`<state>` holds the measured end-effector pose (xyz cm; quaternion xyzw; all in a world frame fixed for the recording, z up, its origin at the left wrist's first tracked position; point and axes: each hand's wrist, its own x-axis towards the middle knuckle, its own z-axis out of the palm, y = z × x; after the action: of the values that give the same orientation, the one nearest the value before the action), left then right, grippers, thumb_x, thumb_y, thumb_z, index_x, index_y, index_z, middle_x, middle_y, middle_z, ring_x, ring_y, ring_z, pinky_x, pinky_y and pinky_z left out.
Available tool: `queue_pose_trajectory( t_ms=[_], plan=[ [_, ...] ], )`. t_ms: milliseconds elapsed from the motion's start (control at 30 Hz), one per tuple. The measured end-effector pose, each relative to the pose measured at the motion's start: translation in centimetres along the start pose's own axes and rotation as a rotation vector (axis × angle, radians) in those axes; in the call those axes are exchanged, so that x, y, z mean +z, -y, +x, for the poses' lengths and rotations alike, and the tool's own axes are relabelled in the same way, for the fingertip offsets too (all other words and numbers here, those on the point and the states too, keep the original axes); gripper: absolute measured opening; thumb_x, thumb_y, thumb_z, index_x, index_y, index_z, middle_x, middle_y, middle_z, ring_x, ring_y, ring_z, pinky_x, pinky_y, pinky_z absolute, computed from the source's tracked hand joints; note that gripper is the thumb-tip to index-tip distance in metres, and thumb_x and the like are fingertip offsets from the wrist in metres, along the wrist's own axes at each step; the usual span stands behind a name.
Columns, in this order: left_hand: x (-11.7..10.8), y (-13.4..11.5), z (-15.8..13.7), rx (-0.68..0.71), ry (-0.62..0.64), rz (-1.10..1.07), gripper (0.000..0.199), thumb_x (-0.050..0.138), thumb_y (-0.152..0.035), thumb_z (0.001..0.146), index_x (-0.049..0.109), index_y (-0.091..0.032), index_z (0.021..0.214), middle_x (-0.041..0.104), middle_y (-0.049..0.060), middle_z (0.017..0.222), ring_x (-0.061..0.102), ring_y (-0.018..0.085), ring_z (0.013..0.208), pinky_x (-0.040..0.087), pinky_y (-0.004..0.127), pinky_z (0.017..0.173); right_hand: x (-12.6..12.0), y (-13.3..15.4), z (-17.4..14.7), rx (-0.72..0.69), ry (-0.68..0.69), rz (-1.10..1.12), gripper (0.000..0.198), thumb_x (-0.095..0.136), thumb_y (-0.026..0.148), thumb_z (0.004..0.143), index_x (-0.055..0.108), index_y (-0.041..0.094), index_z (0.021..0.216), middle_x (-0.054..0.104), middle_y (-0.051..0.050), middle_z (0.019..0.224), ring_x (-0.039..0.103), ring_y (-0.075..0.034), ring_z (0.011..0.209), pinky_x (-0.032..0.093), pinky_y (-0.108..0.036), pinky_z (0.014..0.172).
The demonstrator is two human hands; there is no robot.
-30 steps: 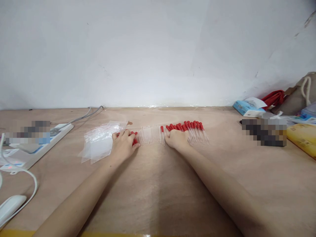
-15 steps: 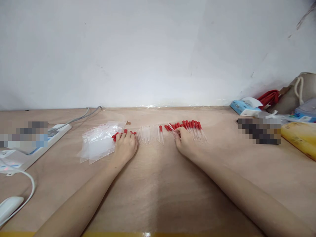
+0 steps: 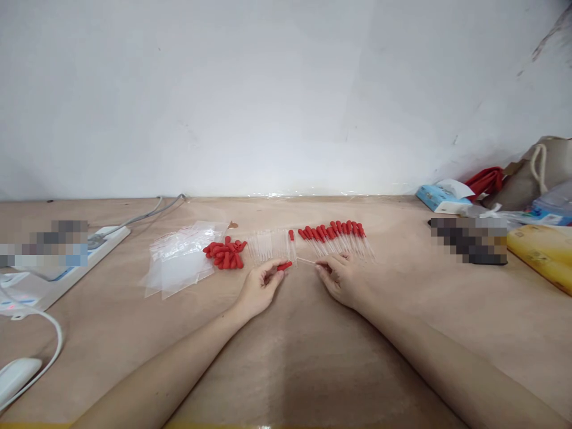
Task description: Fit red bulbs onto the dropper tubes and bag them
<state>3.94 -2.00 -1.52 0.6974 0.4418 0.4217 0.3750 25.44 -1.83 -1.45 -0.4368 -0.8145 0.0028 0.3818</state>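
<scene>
Between thumb and fingers my left hand (image 3: 260, 289) pinches a red rubber bulb (image 3: 284, 266). My right hand (image 3: 340, 277) is closed on a thin clear dropper tube (image 3: 305, 260), whose free end points left at the bulb, with a small gap between them. Behind my left hand lies a heap of red rubber bulbs (image 3: 226, 255). A row of clear tubes (image 3: 268, 243) lies to the right of that heap, with one bulb-capped dropper (image 3: 291, 236) at its right end. Beyond my right hand, several droppers with red bulbs (image 3: 328, 231) lie side by side.
Clear zip bags (image 3: 183, 262) lie left of the bulbs. A white power strip (image 3: 96, 259) with cables and a white mouse-like object (image 3: 20, 375) are far left. To the right are a blue tissue pack (image 3: 440, 196), a blurred dark object (image 3: 469, 241) and a yellow package (image 3: 543, 253).
My left hand has left the bulb heap with a bulb and moved right and nearer. My right hand has drawn its tube nearer and turned it level, facing the bulb.
</scene>
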Motion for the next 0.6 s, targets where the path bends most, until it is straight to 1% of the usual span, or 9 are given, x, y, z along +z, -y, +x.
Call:
queue_pose_trajectory(
  t_ms=[100,267,333,400,500,533,600],
  plan=[
    [0.26,0.18,-0.05,-0.044,0.027,-0.083,0.027,0.05,-0.028,0.081,0.055,-0.016,0.105,0.065,0.008,0.102,0.062,0.02,0.093,0.049,0.034,0.082,0.39,-0.23,-0.19,-0.025,0.016,0.003,0.02,0.038,0.024,0.087,0.057,0.018,0.084,0.062,-0.001,0.072,0.053,-0.011,0.063,0.03,-0.032,0.079],
    [0.02,-0.01,-0.01,-0.019,0.037,-0.071,0.026,0.05,-0.028,0.081,0.055,-0.018,0.105,0.066,0.008,0.099,0.061,0.021,0.095,0.048,0.037,0.084,0.5,0.13,-0.16,-0.054,0.046,0.015,0.021,0.037,0.024,0.088,0.057,0.019,0.087,0.061,-0.001,0.07,0.052,-0.011,0.062,0.028,-0.033,0.083],
    [0.04,0.0,0.01,-0.016,0.023,-0.04,0.026,0.052,-0.029,0.08,0.056,-0.017,0.104,0.066,0.007,0.098,0.062,0.02,0.092,0.049,0.036,0.081,0.52,0.25,-0.18,-0.081,0.054,0.022,0.02,0.037,0.023,0.088,0.057,0.019,0.087,0.06,0.0,0.069,0.051,-0.011,0.061,0.028,-0.033,0.082],
    [0.09,0.17,0.07,-0.01,0.002,0.013,0.027,0.055,-0.031,0.078,0.059,-0.017,0.102,0.066,0.006,0.095,0.063,0.019,0.085,0.051,0.032,0.074,0.55,0.23,-0.22,-0.124,0.068,0.038,0.02,0.038,0.023,0.087,0.057,0.019,0.086,0.06,-0.001,0.07,0.051,-0.011,0.062,0.029,-0.032,0.081],
    [0.1,0.48,0.12,-0.004,-0.006,0.08,0.024,0.055,-0.034,0.078,0.063,-0.017,0.092,0.067,0.003,0.079,0.062,0.016,0.069,0.049,0.027,0.061,0.55,-0.08,-0.25,-0.169,0.09,0.061,0.02,0.038,0.023,0.088,0.058,0.019,0.086,0.061,-0.001,0.073,0.053,-0.011,0.066,0.029,-0.031,0.08],
    [0.08,0.5,0.09,0.005,0.002,0.096,0.023,0.054,-0.035,0.079,0.064,-0.017,0.09,0.067,0.002,0.076,0.061,0.016,0.067,0.048,0.026,0.06,0.51,-0.23,-0.24,-0.174,0.092,0.063,0.02,0.038,0.023,0.088,0.058,0.019,0.086,0.062,-0.002,0.074,0.054,-0.011,0.067,0.029,-0.031,0.08],
    [0.0,0.3,-0.05,0.052,0.03,0.134,0.021,0.052,-0.033,0.081,0.065,-0.018,0.087,0.066,0.002,0.078,0.06,0.016,0.07,0.047,0.026,0.063,0.36,-0.57,-0.19,-0.18,0.093,0.059,0.021,0.039,0.022,0.088,0.06,0.02,0.088,0.063,-0.002,0.077,0.055,-0.011,0.069,0.028,-0.032,0.08]
  ],
)
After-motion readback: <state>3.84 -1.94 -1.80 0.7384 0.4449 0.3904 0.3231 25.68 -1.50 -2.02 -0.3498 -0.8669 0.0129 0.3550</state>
